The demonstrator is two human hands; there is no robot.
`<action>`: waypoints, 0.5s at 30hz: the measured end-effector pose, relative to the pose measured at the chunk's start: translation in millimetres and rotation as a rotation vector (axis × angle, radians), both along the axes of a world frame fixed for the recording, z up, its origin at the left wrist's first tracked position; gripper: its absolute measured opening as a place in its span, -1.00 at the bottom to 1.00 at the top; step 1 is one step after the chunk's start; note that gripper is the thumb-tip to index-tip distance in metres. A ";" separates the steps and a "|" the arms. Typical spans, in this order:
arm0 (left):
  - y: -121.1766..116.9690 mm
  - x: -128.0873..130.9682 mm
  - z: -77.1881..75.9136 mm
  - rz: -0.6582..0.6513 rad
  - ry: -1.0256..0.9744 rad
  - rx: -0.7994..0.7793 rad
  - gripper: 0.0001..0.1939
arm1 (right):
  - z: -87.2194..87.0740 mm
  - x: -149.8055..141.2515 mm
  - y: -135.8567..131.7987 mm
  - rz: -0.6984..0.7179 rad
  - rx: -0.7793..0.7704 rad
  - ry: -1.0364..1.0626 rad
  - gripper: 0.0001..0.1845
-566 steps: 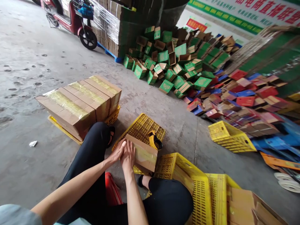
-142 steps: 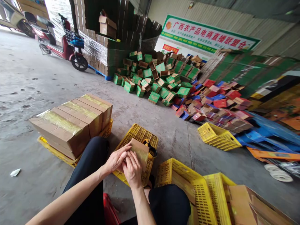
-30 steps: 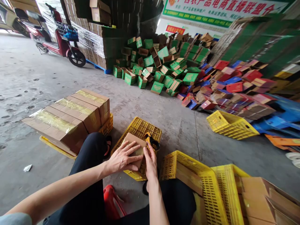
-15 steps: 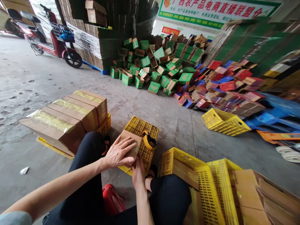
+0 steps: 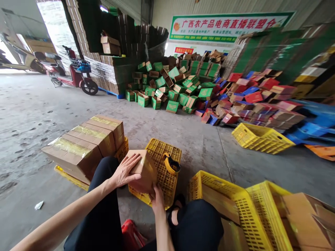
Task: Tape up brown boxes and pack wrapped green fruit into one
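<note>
Carton (image 5: 149,170) lower centre, over yellow crate (image 5: 167,190) | left hand (image 5: 124,172) open, palm on carton; right hand (image 5: 158,198) at lower corner, can't tell how closed | I judge positioning; next move calls for two-sided support.

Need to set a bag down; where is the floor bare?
Bare floor: between the taped cartons and the scooter, and between the grid-topped crate and the green boxes. Crowded: lower right, where yellow crates of cardboard stand close.
</note>
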State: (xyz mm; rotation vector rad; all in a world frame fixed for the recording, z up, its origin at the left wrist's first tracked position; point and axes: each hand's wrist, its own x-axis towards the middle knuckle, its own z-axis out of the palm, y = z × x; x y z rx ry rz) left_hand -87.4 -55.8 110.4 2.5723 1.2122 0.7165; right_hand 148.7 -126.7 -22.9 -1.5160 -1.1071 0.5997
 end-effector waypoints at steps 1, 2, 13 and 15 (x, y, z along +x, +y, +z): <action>0.6 -2.4 -1.6 0.016 -0.049 -0.023 -0.07 | 0.2 4.9 0.4 -0.020 -0.019 0.031 -0.48; 1.1 -4.4 -4.4 0.021 -0.103 -0.053 -0.08 | -0.1 11.8 -0.4 -0.043 -0.038 0.049 -0.44; -2.2 36.0 -130.8 0.109 -0.316 -0.355 -0.20 | -6.4 64.2 -28.5 -0.403 -0.055 -0.531 0.08; -5.6 39.1 -147.4 0.149 -0.278 -0.322 -0.20 | -7.7 55.5 -31.4 -0.356 -0.056 -0.574 0.08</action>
